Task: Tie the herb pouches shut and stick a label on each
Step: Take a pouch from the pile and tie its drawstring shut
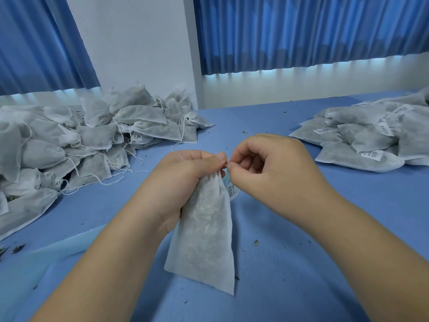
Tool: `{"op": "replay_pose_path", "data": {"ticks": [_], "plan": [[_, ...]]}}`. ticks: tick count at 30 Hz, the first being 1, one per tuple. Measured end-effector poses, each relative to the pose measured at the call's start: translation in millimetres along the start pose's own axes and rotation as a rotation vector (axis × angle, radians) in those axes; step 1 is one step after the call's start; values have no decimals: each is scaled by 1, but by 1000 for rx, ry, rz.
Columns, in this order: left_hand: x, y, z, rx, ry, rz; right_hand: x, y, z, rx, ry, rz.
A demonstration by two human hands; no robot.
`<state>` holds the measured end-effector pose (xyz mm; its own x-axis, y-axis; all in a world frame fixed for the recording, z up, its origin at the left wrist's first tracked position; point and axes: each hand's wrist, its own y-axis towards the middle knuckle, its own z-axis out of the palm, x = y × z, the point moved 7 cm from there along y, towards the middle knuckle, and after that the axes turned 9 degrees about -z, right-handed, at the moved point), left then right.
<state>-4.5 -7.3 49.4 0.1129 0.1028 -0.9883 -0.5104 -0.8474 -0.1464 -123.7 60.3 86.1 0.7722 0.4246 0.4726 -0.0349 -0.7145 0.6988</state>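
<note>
Herb pouch, white and filled, is held up over a blue table in the middle of the view. Its long axis runs from the gathered neck at the top down toward the person, with the flat bottom edge nearest. The left hand grips the neck, fingers curled round it. The right hand sits just right of the neck, thumb and forefinger pinched together against it, probably on the drawstring, which is too fine to see. A small printed label shows at the pouch's right edge, below the right fingers. A heap of unlabelled pouches lies far left, and labelled pouches lie far right.
</note>
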Motion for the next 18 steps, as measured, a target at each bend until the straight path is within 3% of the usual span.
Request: {"op": "replay_pose_path", "data": {"ticks": [12,18], "plan": [[-1,-1,-2,-115,111,70,-9,-1,4,16,-6,97],[-6,-1,0,-240,430,167,-16,-5,11,113,-62,176]]}}
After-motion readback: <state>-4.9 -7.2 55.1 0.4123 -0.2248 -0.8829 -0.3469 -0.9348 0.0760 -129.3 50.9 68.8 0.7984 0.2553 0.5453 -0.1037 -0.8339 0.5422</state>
